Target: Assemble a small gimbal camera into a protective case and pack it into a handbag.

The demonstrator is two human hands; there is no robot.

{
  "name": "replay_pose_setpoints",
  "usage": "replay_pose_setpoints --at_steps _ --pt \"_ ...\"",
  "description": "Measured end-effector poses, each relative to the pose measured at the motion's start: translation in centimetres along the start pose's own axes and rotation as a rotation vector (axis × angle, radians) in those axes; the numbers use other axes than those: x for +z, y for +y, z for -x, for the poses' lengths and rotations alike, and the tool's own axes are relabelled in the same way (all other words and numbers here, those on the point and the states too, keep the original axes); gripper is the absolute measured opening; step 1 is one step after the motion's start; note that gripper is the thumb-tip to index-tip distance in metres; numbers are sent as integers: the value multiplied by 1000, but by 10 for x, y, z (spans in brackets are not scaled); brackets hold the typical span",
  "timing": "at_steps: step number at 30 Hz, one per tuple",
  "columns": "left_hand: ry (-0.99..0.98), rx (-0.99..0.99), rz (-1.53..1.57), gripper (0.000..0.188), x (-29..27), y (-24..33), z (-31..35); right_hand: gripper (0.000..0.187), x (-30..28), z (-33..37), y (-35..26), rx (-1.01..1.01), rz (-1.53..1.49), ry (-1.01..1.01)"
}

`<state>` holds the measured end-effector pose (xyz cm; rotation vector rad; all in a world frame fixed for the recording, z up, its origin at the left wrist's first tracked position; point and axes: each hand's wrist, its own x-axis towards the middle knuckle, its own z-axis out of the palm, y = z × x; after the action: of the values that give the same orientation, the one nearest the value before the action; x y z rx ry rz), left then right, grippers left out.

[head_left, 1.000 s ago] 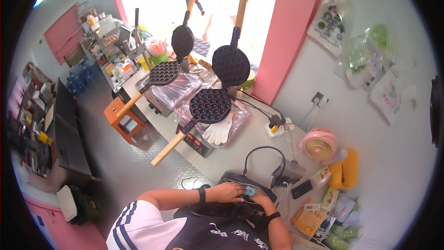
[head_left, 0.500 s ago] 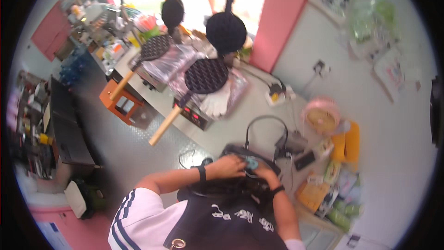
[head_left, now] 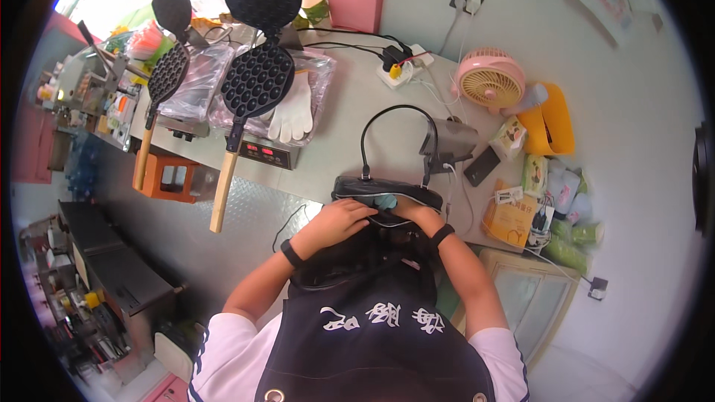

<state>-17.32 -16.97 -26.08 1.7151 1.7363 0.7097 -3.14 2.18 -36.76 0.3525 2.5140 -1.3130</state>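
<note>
A black handbag [head_left: 346,184] lies at the counter's front edge, its zip open and its looped handle [head_left: 400,109] standing up toward the far side. My left hand [head_left: 339,221] grips the near left rim of the opening, fingers bent over it. Into the right part of the opening reaches my right hand [head_left: 418,214]; the bag hides its fingers. A teal item [head_left: 385,202] shows in the opening between both hands; its kind is unclear. Dark folds [head_left: 328,272] lie below the bag, against my black apron [head_left: 372,357].
Left on the counter [head_left: 350,67] are two open egg-waffle irons [head_left: 258,80] with wooden handles and white gloves [head_left: 293,112]. At right are a pink fan [head_left: 491,78], a yellow bin [head_left: 564,119], a phone [head_left: 482,167] and a power strip [head_left: 406,65] with cables.
My view has turned, so the counter's things appear further left and higher. My right hand is now deeper in the handbag. My left hand stays at its rim.
</note>
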Motion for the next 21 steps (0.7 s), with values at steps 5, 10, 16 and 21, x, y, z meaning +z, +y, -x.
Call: replay_pose_setpoints --at_steps 5,10,16,21 --pt "242 -62 7 23 -26 7 9 40 -16 19 -34 164 151 -6" --pt "241 -140 11 22 -38 6 7 48 -24 35 -33 260 167 16" --pt "258 -150 13 21 -34 5 5 45 -32 74 -39 198 -214 160" --pt "222 -138 -37 21 -36 14 -2 21 -40 121 -46 87 -553 532"
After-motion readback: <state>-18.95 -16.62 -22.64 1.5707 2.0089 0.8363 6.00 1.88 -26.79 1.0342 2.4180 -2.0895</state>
